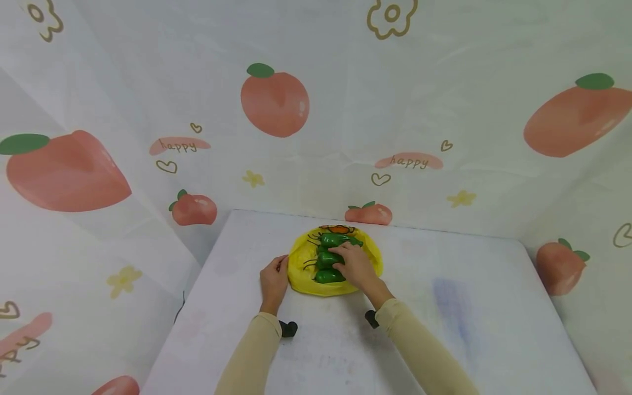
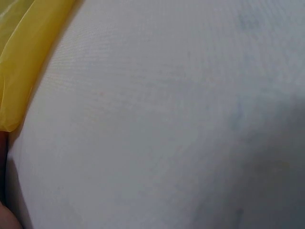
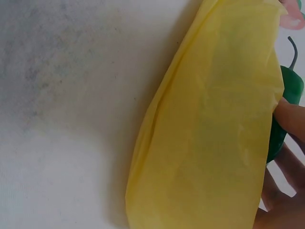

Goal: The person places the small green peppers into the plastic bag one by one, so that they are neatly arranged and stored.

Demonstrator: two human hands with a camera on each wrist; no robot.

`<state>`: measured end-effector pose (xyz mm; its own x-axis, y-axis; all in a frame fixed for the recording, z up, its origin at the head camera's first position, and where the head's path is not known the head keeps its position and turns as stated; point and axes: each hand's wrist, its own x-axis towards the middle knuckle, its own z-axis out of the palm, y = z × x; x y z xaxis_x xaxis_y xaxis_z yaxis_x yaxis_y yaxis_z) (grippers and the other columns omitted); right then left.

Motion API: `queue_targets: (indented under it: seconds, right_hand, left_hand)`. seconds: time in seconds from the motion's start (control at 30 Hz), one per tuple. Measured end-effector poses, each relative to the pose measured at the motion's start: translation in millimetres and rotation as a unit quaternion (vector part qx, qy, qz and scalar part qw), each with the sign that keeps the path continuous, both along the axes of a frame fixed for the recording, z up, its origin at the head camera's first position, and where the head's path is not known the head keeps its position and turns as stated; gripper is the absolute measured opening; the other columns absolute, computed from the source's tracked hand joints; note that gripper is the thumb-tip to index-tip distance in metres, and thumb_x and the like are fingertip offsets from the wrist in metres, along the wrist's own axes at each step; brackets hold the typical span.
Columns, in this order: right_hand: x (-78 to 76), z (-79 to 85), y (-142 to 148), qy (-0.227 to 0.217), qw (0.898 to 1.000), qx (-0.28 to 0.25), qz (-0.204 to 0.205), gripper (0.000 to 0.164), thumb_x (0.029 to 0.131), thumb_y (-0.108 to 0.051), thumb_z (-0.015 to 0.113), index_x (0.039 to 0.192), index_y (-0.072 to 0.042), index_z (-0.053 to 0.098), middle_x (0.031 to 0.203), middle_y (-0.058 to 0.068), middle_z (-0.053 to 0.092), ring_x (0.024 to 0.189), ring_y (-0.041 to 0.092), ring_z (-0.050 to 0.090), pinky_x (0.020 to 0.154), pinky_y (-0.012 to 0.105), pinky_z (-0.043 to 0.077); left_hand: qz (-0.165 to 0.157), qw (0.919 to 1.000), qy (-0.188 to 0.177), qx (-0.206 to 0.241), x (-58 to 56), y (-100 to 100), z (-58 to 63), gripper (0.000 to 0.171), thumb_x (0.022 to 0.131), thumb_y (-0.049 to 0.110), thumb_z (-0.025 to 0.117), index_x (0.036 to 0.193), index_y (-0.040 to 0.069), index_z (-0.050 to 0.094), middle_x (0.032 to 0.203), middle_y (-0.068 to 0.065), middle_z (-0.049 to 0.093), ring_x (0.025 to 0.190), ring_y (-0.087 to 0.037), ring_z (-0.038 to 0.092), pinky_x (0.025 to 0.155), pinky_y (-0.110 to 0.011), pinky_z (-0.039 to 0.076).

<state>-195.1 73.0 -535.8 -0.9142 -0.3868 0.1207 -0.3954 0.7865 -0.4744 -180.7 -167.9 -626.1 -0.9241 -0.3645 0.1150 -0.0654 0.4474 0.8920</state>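
Note:
A yellow plastic bag (image 1: 306,282) lies open on the table, its rim spread round several glossy green peppers (image 1: 327,276) with thin dark stems. My left hand (image 1: 274,278) pinches the bag's left edge; its fingertips barely show at the lower left of the left wrist view, beside the yellow film (image 2: 29,57). Over the peppers, my right hand (image 1: 356,266) grips a green pepper between thumb and fingers. From the right wrist, that pepper (image 3: 291,86) shows above the bag's raised side (image 3: 209,133), which hides the rest of the contents.
The white table (image 1: 237,241) reaches back to a patterned cloth wall (image 1: 326,175) printed with fruit and flowers. More of this cloth hangs at both sides. A bluish smudge (image 1: 450,307) marks the tabletop on the right. Small black devices (image 1: 288,329) sit at both wrists.

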Motion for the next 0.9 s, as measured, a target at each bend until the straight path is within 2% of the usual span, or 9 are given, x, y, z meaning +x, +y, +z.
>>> queue_targets:
  seconds: [0.3,0.63,0.9]
  right_hand:
    - [2.7,-1.7,-0.7,-0.005,1.0,-0.006,-0.008,0.045,0.089,-0.02,0.08,0.132,-0.014,0.068,0.126,0.007,0.069,0.117,0.031,0.061,0.106,0.047,0.049]
    - [4.9,-0.9,2.6,-0.014,1.0,-0.006,-0.013,0.049,0.087,-0.027,0.081,0.133,-0.014,0.068,0.128,0.008,0.067,0.114,0.032,0.059,0.104,0.046,0.05]
    - [6.3,2.7,4.4,-0.023,1.0,-0.008,-0.016,0.051,0.089,-0.028,0.08,0.135,-0.014,0.066,0.131,0.008,0.066,0.117,0.032,0.058,0.105,0.046,0.049]
  left_hand:
    - [0.002,1.0,0.0,0.001,3.5,2.7,2.4,0.026,0.103,0.029,0.062,0.113,0.011,0.078,0.096,-0.006,0.078,0.079,-0.017,0.063,0.068,-0.019,0.051]
    - [-0.005,1.0,-0.003,0.0,0.0,4.3,2.1,0.025,0.103,0.029,0.062,0.113,0.011,0.078,0.096,-0.007,0.077,0.08,-0.017,0.063,0.069,-0.019,0.051]
    - [-0.006,0.9998,0.004,0.019,-1.1,3.0,-0.6,0.026,0.103,0.03,0.063,0.113,0.011,0.077,0.097,-0.007,0.077,0.082,-0.018,0.063,0.069,-0.02,0.052]
